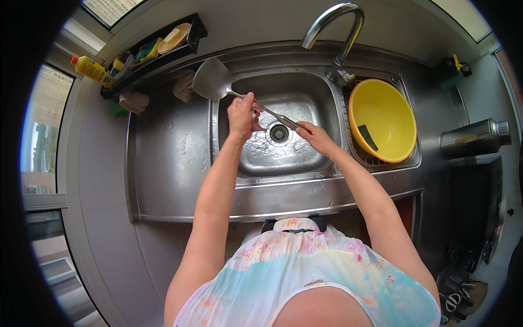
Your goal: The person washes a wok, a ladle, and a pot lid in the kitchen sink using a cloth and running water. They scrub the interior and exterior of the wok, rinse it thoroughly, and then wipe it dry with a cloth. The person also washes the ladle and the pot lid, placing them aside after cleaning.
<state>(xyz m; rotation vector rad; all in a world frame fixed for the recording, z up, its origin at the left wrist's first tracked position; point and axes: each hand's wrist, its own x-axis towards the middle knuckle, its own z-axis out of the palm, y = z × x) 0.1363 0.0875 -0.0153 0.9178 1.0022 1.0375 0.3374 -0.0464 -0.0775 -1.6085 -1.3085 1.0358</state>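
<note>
A metal wok spatula point(211, 80) is held slantwise over the steel sink basin point(313, 101), its broad blade up at the left and its handle end down at the right. My left hand point(240, 117) is closed around the shaft just below the blade. Something pinkish and crumpled, perhaps a cloth, shows beside those fingers; I cannot tell its kind. My right hand point(317, 138) grips the end of the handle. Beneath the shaft lies the round drain point(279, 132), and the basin floor looks wet.
A chrome faucet point(358, 24) arches up behind the basin, its spout turned left. Right of it, a yellow bowl point(402, 120) with a dark flat piece inside sits on a wire rack. A metal canister point(473, 139) lies farther right. At left hangs a black shelf point(192, 41) with sponges.
</note>
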